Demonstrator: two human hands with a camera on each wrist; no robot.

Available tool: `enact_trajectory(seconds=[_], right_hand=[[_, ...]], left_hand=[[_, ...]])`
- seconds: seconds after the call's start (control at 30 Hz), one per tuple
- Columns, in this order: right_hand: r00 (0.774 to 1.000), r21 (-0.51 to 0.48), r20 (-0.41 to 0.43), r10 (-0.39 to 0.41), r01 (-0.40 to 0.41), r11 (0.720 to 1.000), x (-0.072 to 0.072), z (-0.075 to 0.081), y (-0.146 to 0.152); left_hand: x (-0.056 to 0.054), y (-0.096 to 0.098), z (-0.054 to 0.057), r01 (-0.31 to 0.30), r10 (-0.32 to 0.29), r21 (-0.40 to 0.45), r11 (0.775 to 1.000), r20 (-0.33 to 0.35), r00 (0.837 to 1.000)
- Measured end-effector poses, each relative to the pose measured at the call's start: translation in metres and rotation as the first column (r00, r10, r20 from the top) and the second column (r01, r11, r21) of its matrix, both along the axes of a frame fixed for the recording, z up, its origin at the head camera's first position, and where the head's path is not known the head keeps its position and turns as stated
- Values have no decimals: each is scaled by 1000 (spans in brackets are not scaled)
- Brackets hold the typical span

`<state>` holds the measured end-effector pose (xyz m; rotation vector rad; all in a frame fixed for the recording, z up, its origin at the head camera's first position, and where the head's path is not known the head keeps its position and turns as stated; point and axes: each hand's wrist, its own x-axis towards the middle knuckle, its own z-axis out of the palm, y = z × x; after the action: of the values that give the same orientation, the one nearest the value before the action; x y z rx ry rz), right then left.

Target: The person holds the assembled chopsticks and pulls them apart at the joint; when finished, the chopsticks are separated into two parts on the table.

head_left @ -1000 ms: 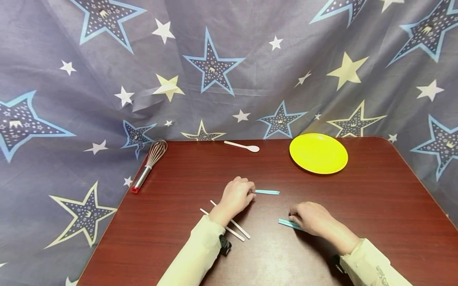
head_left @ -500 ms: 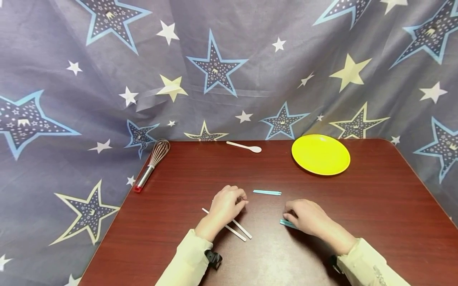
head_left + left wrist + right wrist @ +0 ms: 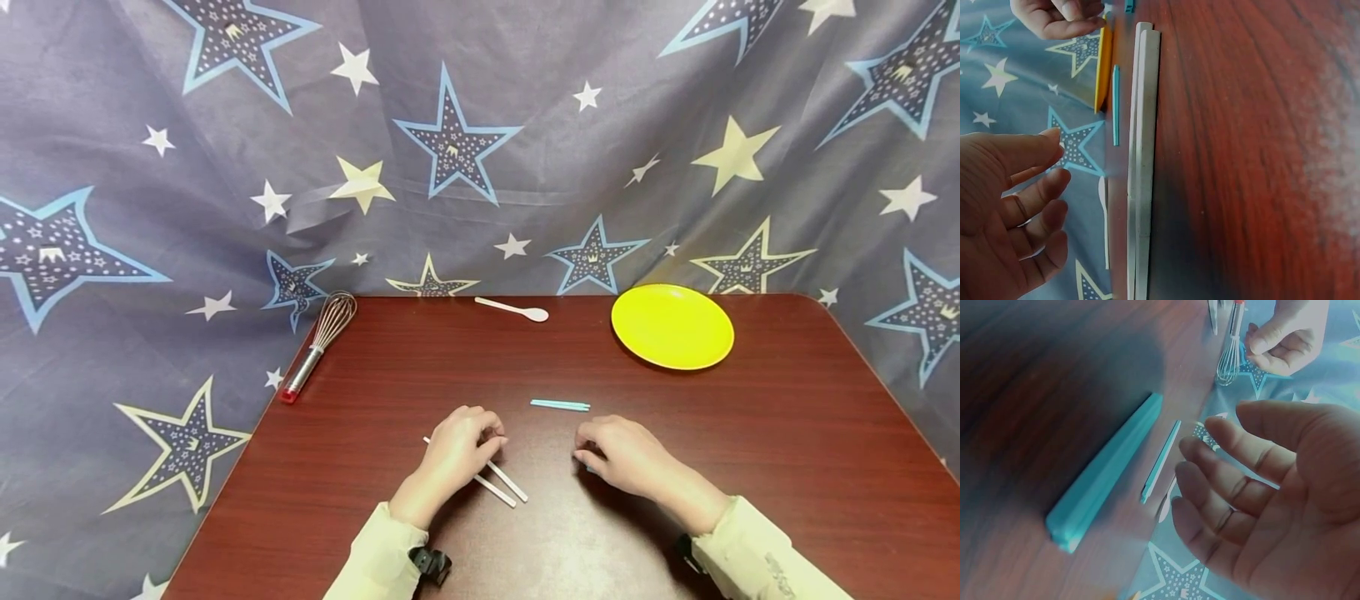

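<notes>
My left hand [image 3: 461,450], loosely curled and holding nothing, hovers over two white chopsticks [image 3: 508,482]. These lie slanted on the table and look like pale square-edged sticks [image 3: 1147,125] in the left wrist view. To the right, my right hand [image 3: 622,450] hangs with fingers bent and nothing between them. Beneath it lies a pair of teal chopsticks [image 3: 1107,472], almost wholly hidden by that hand in the head view. Beyond and between both hands rests another pair of light-blue chopsticks [image 3: 560,405], side by side.
A yellow plate [image 3: 672,327] sits at the back right of the dark red table [image 3: 810,417]. A white spoon [image 3: 513,309] lies along the back edge. At the left edge is a whisk [image 3: 318,346] with a red-tipped handle. Star-patterned cloth [image 3: 465,217] hangs behind.
My left hand has drawn away from the light-blue chopsticks, back and leftward over the white ones. My right hand has shifted slightly left, covering the teal pair.
</notes>
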<state>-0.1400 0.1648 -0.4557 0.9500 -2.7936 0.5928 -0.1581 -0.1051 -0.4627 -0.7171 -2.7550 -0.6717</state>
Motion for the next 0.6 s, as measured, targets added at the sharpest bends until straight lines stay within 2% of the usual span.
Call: enact_trajectory(seconds=[0.17, 0.6], right_hand=[[999, -13, -29, 31, -31, 999, 1, 3, -10], [998, -1, -18, 56, -56, 998, 2, 8, -34]], left_hand=[[4, -4, 0, -1, 0, 11, 1000, 12, 1000], [12, -15, -1, -16, 15, 26, 1000, 26, 1000]])
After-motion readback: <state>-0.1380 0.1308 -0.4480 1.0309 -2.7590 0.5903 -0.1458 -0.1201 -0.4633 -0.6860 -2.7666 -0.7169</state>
